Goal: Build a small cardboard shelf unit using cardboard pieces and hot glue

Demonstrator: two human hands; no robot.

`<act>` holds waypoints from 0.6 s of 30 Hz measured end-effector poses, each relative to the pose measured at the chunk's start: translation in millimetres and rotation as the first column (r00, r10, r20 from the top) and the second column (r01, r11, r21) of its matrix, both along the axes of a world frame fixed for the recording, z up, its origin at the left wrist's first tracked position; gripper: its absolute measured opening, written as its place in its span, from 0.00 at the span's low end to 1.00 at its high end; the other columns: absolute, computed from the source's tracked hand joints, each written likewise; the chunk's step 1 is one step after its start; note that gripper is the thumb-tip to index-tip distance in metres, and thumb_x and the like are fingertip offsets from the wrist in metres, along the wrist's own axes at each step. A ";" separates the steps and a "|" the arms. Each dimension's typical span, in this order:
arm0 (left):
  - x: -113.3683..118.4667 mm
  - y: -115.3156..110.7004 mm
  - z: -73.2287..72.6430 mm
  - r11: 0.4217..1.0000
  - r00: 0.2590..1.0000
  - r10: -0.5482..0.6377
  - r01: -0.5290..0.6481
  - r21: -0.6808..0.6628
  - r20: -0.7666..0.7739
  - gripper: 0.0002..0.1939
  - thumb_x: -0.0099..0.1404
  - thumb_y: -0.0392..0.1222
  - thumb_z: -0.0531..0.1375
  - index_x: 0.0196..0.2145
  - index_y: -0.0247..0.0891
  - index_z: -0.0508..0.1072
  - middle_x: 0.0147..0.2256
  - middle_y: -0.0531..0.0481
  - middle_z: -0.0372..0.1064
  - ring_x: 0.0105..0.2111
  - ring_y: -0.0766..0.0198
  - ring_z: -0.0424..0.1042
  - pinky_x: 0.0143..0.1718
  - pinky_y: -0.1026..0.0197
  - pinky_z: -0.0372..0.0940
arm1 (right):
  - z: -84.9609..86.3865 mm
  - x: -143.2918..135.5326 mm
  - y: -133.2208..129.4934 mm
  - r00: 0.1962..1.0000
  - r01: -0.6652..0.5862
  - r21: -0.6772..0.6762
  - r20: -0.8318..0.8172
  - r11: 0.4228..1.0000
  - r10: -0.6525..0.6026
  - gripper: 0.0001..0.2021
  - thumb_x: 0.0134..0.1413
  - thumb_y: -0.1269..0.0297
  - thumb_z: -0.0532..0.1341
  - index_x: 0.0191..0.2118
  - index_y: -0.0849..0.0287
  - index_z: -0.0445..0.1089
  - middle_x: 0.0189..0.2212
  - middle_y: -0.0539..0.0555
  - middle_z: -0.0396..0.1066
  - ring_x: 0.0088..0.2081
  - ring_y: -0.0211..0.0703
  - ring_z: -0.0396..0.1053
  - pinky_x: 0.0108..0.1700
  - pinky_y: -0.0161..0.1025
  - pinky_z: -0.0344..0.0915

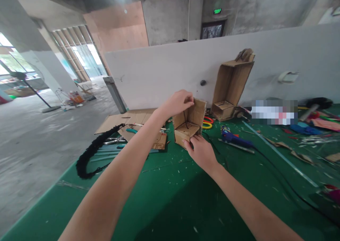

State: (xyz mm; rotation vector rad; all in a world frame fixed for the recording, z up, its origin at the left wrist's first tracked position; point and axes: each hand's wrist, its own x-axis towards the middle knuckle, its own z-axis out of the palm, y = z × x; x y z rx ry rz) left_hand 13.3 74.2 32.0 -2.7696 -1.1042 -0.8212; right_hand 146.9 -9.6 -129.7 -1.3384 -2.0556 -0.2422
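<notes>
A small open cardboard box (198,114) with a raised inner step stands on the green table. My left hand (180,102) grips its upper edge, with the fingers bent over the top. Low on its right side, my right hand (202,152) pinches the bottom front corner. A thin black strip (185,120) runs down inside the box to the step. Behind it to the right stands a taller cardboard box (232,83) of similar shape, leaning near the white partition. Red and yellow scissor handles (207,123) show just right of the small box.
On the green table (164,198), a blue glue gun (236,140) with a black cable lies to the right. Flat cardboard (111,123), a black fuzzy strip (86,159) and clear sticks lie left. A white partition (159,67) stands behind. Scraps and tools cover the far right.
</notes>
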 end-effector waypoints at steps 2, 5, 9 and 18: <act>-0.5 1.0 -0.3 1.000 1.000 -0.009 0.010 -0.009 0.010 0.06 0.62 0.36 0.57 0.31 0.35 0.73 0.35 0.47 0.72 0.40 0.61 0.69 0.45 0.59 0.61 | -0.4 0.2 -0.5 1.000 -0.002 0.004 -0.013 1.000 0.002 0.14 0.64 0.61 0.53 0.30 0.60 0.70 0.30 0.56 0.74 0.37 0.45 0.71 0.35 0.38 0.62; -1.3 1.6 -0.2 0.999 0.999 -0.032 0.032 -0.011 0.014 0.06 0.62 0.37 0.57 0.31 0.36 0.73 0.35 0.49 0.72 0.40 0.61 0.68 0.45 0.59 0.61 | -2.6 0.4 -1.1 0.998 0.000 0.021 -0.064 1.000 0.002 0.14 0.64 0.61 0.53 0.30 0.60 0.70 0.31 0.56 0.74 0.39 0.45 0.70 0.37 0.37 0.62; -1.0 1.1 0.1 0.999 0.999 -0.044 0.045 -0.019 0.016 0.06 0.62 0.36 0.57 0.30 0.36 0.74 0.35 0.48 0.73 0.40 0.61 0.69 0.45 0.59 0.61 | -2.1 -0.2 -0.8 0.995 -0.004 0.042 -0.104 0.999 0.008 0.15 0.64 0.61 0.52 0.30 0.59 0.70 0.31 0.56 0.74 0.38 0.45 0.70 0.37 0.37 0.61; -6.2 -3.7 -7.4 0.925 0.864 0.128 0.072 -0.372 0.486 0.16 0.67 0.46 0.53 0.48 0.37 0.71 0.47 0.44 0.71 0.46 0.62 0.70 0.45 0.62 0.64 | 14.1 2.5 0.5 0.990 0.054 0.072 -0.131 0.996 -0.044 0.15 0.64 0.59 0.52 0.30 0.59 0.70 0.30 0.56 0.74 0.35 0.44 0.70 0.32 0.36 0.58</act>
